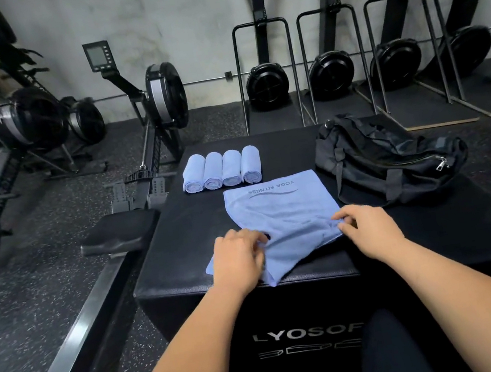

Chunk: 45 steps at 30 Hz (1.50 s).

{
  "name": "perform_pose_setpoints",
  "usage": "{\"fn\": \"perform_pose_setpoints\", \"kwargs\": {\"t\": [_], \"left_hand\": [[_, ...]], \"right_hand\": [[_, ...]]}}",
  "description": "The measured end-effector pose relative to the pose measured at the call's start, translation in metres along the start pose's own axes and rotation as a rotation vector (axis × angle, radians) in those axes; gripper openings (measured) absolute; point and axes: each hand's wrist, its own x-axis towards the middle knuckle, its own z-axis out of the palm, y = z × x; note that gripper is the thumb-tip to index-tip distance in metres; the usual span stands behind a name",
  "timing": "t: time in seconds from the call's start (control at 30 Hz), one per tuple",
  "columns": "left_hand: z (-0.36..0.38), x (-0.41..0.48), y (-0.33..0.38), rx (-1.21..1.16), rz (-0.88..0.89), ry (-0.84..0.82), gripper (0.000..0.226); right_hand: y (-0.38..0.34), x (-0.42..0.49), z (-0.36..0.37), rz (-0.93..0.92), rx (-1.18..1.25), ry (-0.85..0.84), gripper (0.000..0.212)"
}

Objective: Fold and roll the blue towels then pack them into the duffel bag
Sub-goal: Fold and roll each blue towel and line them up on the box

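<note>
The left hand (239,259) and right hand (365,228) each pinch the near edge of the blue towel (283,208), probably to start a fold. It lies flat on the black box (178,239), one corner reaching the front edge. Four rolled towels (221,170) line the far side, and the duffel bag (389,161) sits to the right.

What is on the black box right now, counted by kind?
Rolled blue towels: 4
Unrolled blue towel: 1
Black duffel bag: 1
Total: 6
</note>
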Motion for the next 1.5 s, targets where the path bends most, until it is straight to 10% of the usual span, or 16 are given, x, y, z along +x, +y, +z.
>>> {"fn": "perform_pose_setpoints", "kwargs": {"t": [0.27, 0.43, 0.53, 0.67, 1.23, 1.5], "left_hand": [[-0.038, 0.031, -0.038, 0.068, -0.239, 0.131, 0.014], [-0.024, 0.022, -0.031, 0.197, 0.066, 0.174, 0.017], [-0.006, 0.004, -0.024, 0.187, 0.358, 0.114, 0.005], [0.012, -0.009, -0.016, 0.158, 0.447, 0.011, 0.030], [0.020, 0.019, -0.018, -0.011, -0.001, -0.020, 0.028], [0.001, 0.029, -0.043, -0.107, -0.217, 0.140, 0.015]], "right_hand": [[0.005, 0.020, -0.018, 0.196, -0.092, 0.221, 0.015], [-0.007, 0.007, 0.002, -0.228, -0.367, 0.281, 0.027], [-0.010, -0.004, 0.027, -0.518, -0.388, 0.034, 0.018], [-0.015, -0.012, 0.044, -0.488, -0.395, -0.049, 0.028], [-0.011, 0.006, 0.058, -0.345, -0.443, 0.184, 0.014], [-0.017, 0.015, 0.052, -0.555, -0.325, 0.127, 0.015]]}}
